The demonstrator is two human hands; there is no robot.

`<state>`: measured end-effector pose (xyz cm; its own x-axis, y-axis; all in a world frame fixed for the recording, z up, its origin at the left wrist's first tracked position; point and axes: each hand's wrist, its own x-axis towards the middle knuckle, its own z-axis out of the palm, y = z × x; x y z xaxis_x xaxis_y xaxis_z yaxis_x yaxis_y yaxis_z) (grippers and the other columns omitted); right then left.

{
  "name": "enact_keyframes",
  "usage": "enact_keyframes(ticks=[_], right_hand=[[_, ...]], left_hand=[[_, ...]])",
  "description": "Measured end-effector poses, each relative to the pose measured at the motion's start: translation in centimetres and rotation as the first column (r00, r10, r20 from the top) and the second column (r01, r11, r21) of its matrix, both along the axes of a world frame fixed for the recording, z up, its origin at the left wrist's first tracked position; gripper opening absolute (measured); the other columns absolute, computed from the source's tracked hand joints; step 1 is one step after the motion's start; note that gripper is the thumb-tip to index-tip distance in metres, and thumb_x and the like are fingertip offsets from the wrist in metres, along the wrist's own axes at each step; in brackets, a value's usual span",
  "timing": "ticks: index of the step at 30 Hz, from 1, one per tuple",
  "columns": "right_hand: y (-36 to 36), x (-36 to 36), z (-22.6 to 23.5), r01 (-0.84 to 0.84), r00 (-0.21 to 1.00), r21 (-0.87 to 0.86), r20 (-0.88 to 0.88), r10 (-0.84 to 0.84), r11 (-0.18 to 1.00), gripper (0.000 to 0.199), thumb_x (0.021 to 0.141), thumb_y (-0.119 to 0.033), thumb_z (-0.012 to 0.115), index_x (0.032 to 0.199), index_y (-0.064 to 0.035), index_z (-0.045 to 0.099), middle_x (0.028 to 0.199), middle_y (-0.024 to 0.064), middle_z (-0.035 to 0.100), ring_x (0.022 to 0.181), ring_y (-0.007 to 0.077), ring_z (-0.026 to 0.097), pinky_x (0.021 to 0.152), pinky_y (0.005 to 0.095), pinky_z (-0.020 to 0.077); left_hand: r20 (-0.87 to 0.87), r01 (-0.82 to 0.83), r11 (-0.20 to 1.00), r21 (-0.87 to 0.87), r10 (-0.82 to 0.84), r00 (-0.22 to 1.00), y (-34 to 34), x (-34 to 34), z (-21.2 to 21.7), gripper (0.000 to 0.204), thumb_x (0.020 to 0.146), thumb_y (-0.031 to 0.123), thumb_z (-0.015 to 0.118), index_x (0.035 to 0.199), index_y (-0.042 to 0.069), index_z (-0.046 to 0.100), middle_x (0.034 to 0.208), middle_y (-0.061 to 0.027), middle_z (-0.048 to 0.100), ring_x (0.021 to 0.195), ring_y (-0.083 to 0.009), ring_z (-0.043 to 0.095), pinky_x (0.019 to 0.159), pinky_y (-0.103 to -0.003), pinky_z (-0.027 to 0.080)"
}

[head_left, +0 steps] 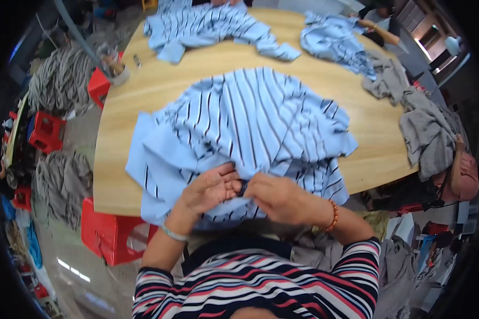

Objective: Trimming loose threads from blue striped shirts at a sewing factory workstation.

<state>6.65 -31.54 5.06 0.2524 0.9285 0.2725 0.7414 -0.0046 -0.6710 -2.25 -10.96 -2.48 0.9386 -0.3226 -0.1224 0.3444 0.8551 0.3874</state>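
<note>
Both hands meet at the near hem of a pale blue knit garment with thin dark stripes, at the table's front edge.

Her left hand [210, 189] and right hand [282, 198] sit almost touching, fingers curled in and pinching a small fold of the pale blue striped garment [250, 119] between them; something small and dark shows in the gap, too small to tell. From that grip the cloth spreads away across the light wooden table [356, 101], its bulk lying beyond and slightly left of the hands, its long axis running roughly left to right, stripes fanning away from the person. Neither hand is clearly nearer. A second striped blue garment [207, 26] lies at the far edge, grey cloth [426, 127] heaped at the right.
</note>
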Motion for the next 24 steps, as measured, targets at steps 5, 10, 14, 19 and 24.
enact_keyframes(ticks=[5,10,14,19,24], right_hand=[[-0.2,-0.4,0.3,-0.009,1.000,0.041,-0.019,0.009,0.999,0.018,0.077,0.003,0.064,0.093,-0.0038,0.058,0.089,0.0115,0.057,0.078,0.0303,0.061,0.066,0.0358,0.0506],[-0.1,-0.5,0.1,0.066,0.982,0.102,0.171,-0.083,0.993,0.020,0.079,-0.004,0.067,0.096,-0.0040,0.056,0.084,0.0104,0.055,0.074,0.0285,0.060,0.060,0.0365,0.0503],[1.7,-0.8,-0.8,0.055,0.969,0.115,0.234,-0.081,0.992,0.010,0.079,-0.003,0.057,0.085,0.0008,0.049,0.082,0.0140,0.051,0.070,0.0316,0.058,0.060,0.0391,0.0494],[1.5,-1.2,-1.1,0.146,0.955,0.162,0.233,-0.182,0.976,0.017,0.079,-0.002,0.054,0.095,0.0022,0.049,0.083,0.0141,0.052,0.076,0.0307,0.059,0.062,0.0379,0.0506],[1.6,-1.7,-1.9,0.180,0.946,0.164,0.242,-0.216,0.970,0.022,0.080,-0.003,0.054,0.100,0.0028,0.049,0.085,0.0150,0.053,0.078,0.0306,0.059,0.065,0.0377,0.0508]], left_hand=[[-0.207,-0.316,0.932,0.177,0.350,0.914,-1.9,0.9,-0.7,0.009,0.091,0.010,0.063,0.098,0.008,0.058,0.076,0.0005,0.058,0.064,-0.0120,0.056,0.059,-0.026,0.045],[0.206,-0.469,0.588,0.659,0.458,0.865,-3.2,-0.4,2.1,0.010,0.087,0.004,0.067,0.097,0.002,0.063,0.080,-0.0029,0.065,0.067,-0.0085,0.058,0.059,-0.022,0.045],[0.350,-0.525,0.422,0.739,0.425,0.835,-3.3,-1.9,3.9,0.007,0.086,0.003,0.068,0.093,0.000,0.067,0.078,0.0006,0.064,0.067,-0.0038,0.052,0.060,-0.020,0.041],[0.306,-0.515,0.415,0.749,0.473,0.826,-2.8,-1.8,2.5,0.008,0.089,0.007,0.066,0.092,0.000,0.066,0.070,0.0043,0.058,0.057,-0.0017,0.043,0.052,-0.019,0.030],[0.306,-0.531,0.451,0.717,0.480,0.822,-3.2,-1.3,2.2,0.009,0.088,0.007,0.068,0.082,0.002,0.064,0.068,0.0043,0.058,0.059,-0.0014,0.041,0.055,-0.020,0.030]])
